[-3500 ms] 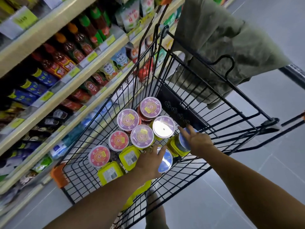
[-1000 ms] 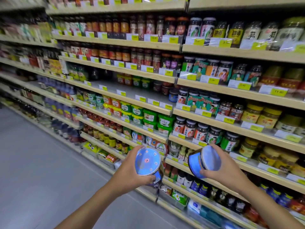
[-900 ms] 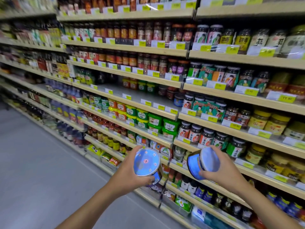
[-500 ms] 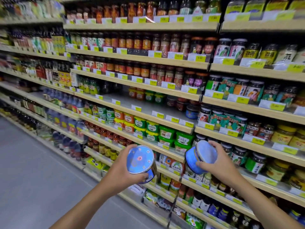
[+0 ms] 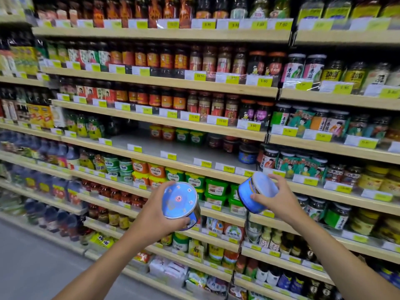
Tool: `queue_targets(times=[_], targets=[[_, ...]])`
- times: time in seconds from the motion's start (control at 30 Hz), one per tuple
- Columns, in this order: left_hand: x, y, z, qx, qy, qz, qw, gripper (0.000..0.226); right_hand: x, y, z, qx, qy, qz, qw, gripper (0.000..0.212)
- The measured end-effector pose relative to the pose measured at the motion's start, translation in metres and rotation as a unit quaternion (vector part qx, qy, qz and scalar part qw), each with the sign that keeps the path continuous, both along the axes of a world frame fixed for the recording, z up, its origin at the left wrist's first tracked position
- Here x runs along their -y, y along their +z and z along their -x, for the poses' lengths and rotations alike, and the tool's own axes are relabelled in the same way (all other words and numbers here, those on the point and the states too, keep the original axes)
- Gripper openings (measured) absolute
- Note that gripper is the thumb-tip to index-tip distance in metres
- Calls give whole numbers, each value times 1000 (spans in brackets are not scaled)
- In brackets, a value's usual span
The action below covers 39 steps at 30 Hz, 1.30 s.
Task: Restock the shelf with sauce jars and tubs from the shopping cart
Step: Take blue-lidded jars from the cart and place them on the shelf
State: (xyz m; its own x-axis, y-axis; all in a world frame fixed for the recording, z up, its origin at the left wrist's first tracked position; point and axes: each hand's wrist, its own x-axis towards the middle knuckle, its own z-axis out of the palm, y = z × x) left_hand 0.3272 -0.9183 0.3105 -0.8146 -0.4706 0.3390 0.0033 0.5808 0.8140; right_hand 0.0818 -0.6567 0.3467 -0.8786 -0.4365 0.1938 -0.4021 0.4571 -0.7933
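As left hand [image 5: 155,219] grips left jar [image 5: 179,199], right hand [image 5: 279,198] right jar [image 5: 249,187]: blurred.

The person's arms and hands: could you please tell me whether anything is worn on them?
The left forearm and right forearm are bare to the frame edge, with no sleeve in view. The left hand and right hand are ungloved; no watch, ring or bracelet shows.

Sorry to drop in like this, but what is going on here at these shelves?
A person faces the sauce shelves with a jar in each hand. The left hand grips a blue jar, its round end toward the camera; the right hand holds a second blue jar, tilted. Neither is shelved yet. The half-bare shelf just above has a matching jar at its right end.
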Motion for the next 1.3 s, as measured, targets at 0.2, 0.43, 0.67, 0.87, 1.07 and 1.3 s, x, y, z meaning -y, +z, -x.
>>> queue_targets(times=[0.2, 0.43, 0.67, 0.87, 1.07, 1.3], targets=[[44, 5, 57, -10, -23, 16, 1000, 88, 49, -10, 44, 7, -40, 22, 999, 65], [90, 0, 141, -5, -48, 22, 999, 88, 95, -17, 106, -11, -81, 83, 993, 66], [121, -9, 210, -2, -42, 10, 999, 99, 129, -18, 161, -53, -88, 72, 992, 59], [135, -10, 251, 5, -60, 19, 998, 104, 147, -21, 195, -88, -112, 41, 989, 71], [146, -10, 290, -5, -90, 23, 996, 102, 158, -22, 218, -114, -130, 6, 985, 72], [153, -7, 319, -29, -112, 26, 993, 96, 168, -23, 239, -166, -114, -79, 976, 69]])
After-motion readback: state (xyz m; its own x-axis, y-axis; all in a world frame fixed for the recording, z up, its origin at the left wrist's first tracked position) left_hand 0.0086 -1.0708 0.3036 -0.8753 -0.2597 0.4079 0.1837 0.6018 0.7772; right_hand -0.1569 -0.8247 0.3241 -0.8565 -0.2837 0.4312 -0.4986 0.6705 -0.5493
